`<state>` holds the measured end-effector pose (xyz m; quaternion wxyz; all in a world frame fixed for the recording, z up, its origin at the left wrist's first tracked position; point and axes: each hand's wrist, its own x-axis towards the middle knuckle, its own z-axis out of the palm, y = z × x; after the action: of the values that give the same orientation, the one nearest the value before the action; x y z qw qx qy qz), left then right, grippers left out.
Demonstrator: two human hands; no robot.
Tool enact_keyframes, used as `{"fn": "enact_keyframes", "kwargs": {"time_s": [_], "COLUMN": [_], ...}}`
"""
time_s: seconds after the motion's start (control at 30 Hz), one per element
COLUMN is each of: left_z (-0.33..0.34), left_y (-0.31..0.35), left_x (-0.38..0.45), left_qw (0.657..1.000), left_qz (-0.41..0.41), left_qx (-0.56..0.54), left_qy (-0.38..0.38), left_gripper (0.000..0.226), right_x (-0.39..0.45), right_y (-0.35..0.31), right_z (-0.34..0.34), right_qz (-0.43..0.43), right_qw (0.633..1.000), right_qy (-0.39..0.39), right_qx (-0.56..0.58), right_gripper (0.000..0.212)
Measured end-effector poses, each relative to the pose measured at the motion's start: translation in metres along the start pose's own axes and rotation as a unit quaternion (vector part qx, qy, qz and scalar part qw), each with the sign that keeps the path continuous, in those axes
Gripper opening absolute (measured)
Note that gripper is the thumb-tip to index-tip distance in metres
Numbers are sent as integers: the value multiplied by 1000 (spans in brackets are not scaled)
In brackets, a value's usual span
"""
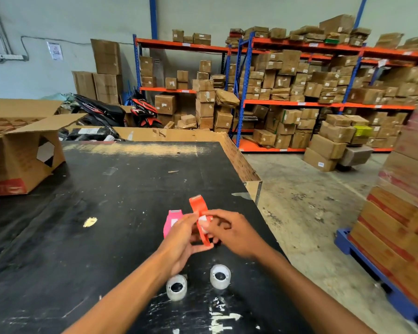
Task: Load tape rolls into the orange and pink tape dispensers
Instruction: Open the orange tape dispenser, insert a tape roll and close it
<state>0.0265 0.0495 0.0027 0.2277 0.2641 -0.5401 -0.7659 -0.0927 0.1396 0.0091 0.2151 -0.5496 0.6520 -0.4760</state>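
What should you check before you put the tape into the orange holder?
1. Orange dispenser held in both hands, left hand and right hand: ok.
2. Two clear tape rolls within reach, one under the left wrist, the other beside it: ok.
3. A hand free to grab a roll: not ok.
4. Dispenser's spindle ready for a roll: cannot tell, fingers cover it.
5. Pink dispenser resting on the black table, waiting: ok.

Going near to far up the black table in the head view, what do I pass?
Two clear tape rolls, left one slightly nearer than right one → both hands, left hand and right hand, on the orange dispenser → table's worn far edge.
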Motion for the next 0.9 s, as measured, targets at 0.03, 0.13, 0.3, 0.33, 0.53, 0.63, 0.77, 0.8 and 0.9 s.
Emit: {"fn": "enact_keyframes", "kwargs": {"time_s": [0.03,0.13,0.3,0.33,0.53,0.63,0.77,0.8,0.9], "left_z": [6,22,25,24,14,3,-14,-20,-37], "left_y": [-3,-10,-18,-19,-22,-19,-15,-14,-11], "left_x": [-1,-4,-6,-6,-16,-20,-28,-30,-35], "left_qw": [1000,999,999,999,999,1000,1000,1000,999], "left_qz": [-3,-22,-45,-45,-32,-20,-11,-10,-3], "left_qx": [-5,6,-9,-10,-9,-10,-2,-1,0], "left_qy": [-8,-28,-22,-23,-24,-6,14,19,33], "left_gripper": [26,24,13,12,12,13,13,15,17], "right_x": [-7,-30,-67,-74,-81,-63,-45,-42,-40], "right_y": [-1,0,16,19,22,16,21,23,18], "right_z": [-2,-19,-48,-47,-33,-13,19,23,23], "right_qz": [-3,29,151,173,174,132,133,135,146], "right_qw": [1000,999,947,920,879,894,894,905,980], "right_qy": [-4,32,-29,-71,-95,-80,-113,-101,10], "right_qx": [0,13,-281,-345,-434,-420,-413,-389,-133], "right_gripper": [23,25,34,36,52,61,59,57,57]}}
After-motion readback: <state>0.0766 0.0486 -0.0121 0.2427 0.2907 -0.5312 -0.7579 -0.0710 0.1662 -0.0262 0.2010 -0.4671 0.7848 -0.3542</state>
